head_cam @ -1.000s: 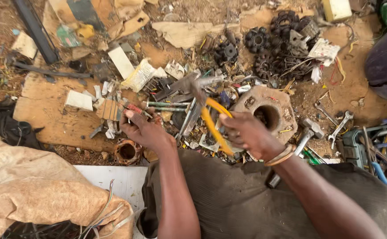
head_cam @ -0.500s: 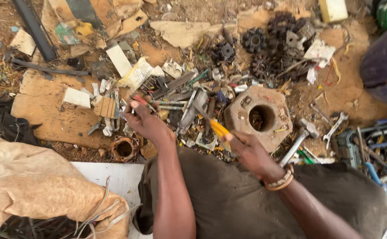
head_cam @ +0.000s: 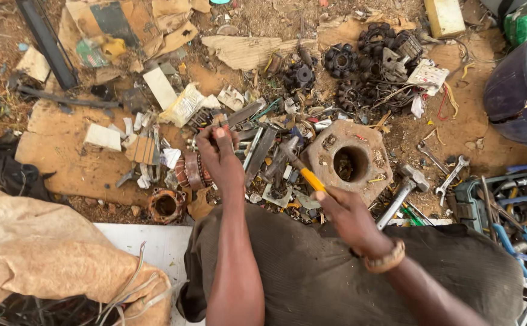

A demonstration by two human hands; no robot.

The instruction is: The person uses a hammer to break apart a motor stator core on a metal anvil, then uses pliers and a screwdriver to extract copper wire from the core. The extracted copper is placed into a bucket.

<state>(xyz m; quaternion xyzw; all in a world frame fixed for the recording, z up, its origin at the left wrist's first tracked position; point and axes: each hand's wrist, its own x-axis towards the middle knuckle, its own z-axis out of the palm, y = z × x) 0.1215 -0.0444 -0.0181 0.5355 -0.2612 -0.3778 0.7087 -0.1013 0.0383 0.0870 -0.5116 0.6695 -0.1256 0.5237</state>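
Yellow-handled hammer (head_cam: 302, 172), rust-brown coil (head_cam: 192, 171), dark blue tub (head_cam: 517, 99), tan sack (head_cam: 46, 253).

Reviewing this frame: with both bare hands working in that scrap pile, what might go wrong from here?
1. The left hand pins a metal piece among sharp strips; a cut seems possible.
2. The right hand raises a yellow-handled hammer near those fingers; a missed blow could hit them.

Outdoors, in flat daylight. Bare reddish-brown dirt ground (head_cam: 456, 130), littered with torn cardboard sheets (head_cam: 64, 151) and metal scrap. At lower left, a tan burlap sack (head_cam: 40, 253) beside a white board (head_cam: 155, 244). At right, a dark blue tub (head_cam: 514, 99).
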